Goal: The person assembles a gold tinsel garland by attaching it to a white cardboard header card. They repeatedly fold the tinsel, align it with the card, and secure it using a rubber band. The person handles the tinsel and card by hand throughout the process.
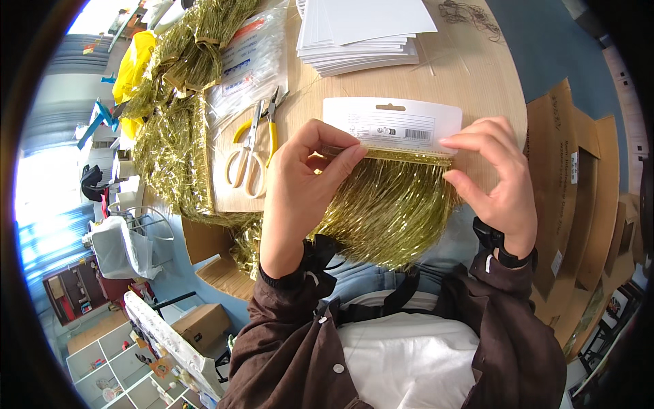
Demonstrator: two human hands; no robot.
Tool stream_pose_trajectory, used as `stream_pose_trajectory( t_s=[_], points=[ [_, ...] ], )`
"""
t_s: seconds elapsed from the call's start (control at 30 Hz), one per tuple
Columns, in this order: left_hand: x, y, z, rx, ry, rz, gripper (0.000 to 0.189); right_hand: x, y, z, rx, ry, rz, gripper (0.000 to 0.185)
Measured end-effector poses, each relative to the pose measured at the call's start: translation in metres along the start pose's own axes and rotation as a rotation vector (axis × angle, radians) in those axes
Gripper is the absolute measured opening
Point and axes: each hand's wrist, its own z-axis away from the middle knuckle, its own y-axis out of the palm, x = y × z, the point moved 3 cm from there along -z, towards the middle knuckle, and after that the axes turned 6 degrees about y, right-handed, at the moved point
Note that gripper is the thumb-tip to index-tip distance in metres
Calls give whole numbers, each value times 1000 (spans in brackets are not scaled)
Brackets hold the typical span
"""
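A white header card (pixel 392 122) with a hang slot and printing lies at the table's near edge. Along its lower edge runs the band of a gold tinsel fringe (pixel 393 204), whose strands hang over the table edge. My left hand (pixel 319 179) pinches the band between thumb and forefinger near the card's left corner. At the card's right end is my right hand (pixel 490 166), thumb and fingers apart; a fingertip rests at the card's edge. Left of the card lie scissors with cream handles (pixel 249 158) and yellow-handled pliers (pixel 272 122).
More gold tinsel (pixel 179 128) heaps over the table's left side, beside a clear plastic bag of thin clear strips (pixel 250 66). White cards (pixel 357 46) are stacked at the far side, near tangled dark thread (pixel 470 18). Cardboard boxes (pixel 567 194) stand right of the table (pixel 485 76).
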Motion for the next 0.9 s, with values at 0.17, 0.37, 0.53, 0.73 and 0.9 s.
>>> stream_pose_trajectory(
  t_s=[0.17,0.37,0.53,0.73,0.9],
  points=[
    [1,0,0,-8,-13,25,15,21,28,-12,-61,-202,36,26],
    [2,-14,4,-57,-6,-102,16,22,54,-19,3,-194,-8,28],
    [12,-16,5,-102,24,-52,16,27,55,-19,42,-261,119,35],
    [17,-23,11,-276,3,-123,17,34,59,-18,38,-220,146,47],
    [3,-17,35,-292,128,-341,18,35,62,-14,36,-200,159,48]
  ],
)
